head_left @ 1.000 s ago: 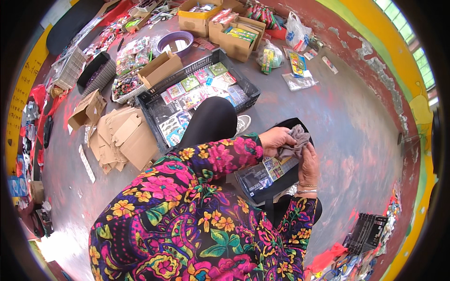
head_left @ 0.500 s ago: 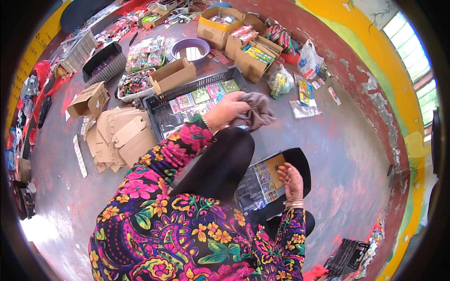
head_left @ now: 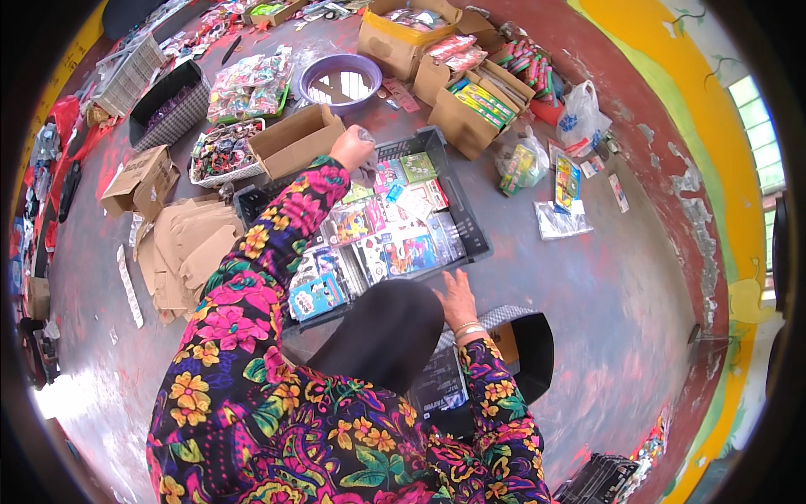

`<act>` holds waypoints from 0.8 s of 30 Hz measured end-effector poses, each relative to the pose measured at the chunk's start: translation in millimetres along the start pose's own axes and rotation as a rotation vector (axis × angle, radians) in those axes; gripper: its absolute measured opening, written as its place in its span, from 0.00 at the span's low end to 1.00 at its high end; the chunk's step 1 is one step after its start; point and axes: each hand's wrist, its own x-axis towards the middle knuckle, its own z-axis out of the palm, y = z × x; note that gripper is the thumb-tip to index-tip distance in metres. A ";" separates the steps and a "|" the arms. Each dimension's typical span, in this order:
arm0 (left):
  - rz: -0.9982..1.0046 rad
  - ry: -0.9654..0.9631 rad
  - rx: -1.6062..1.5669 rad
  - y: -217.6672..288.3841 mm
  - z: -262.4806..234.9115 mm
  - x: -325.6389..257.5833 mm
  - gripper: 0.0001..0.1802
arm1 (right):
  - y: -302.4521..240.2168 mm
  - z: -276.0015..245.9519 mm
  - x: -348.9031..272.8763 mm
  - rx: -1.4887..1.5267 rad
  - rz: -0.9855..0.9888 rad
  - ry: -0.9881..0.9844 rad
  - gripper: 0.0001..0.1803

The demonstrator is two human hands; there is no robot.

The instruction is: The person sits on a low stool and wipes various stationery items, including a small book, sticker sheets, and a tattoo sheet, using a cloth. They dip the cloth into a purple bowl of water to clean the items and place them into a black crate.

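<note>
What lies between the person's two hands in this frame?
In the head view, the dark plastic crate full of flat, colourful packets lies between them: the left hand is at its far rim, the right hand at its near edge.

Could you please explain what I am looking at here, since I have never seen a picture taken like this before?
This is one wide fisheye view from a camera worn on a person's head, looking down, so straight edges bend. The flowered sleeves are the person's own arms. The left hand reaches to the far edge of a dark plastic crate full of small colourful packets and seems to grip something small, unclear what. The right hand rests flat at the crate's near rim. Around it on the floor lie cardboard boxes, a purple bowl and flattened cardboard.
</note>
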 end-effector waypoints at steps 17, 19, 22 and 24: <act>-0.106 0.295 0.297 -130.8 45.1 239.0 0.13 | 7.6 58.0 114.3 -0.266 -0.154 -0.014 0.19; -0.108 0.593 -0.398 -137.0 59.9 262.4 0.19 | 7.9 56.5 114.7 -0.228 -0.164 0.016 0.19; -0.306 0.128 -0.167 -139.0 57.8 271.9 0.19 | 8.4 60.0 120.4 -0.230 -0.116 -0.039 0.18; 0.123 -0.282 1.069 -171.7 52.1 277.7 0.19 | 8.1 61.2 126.9 -0.210 -0.160 -0.034 0.17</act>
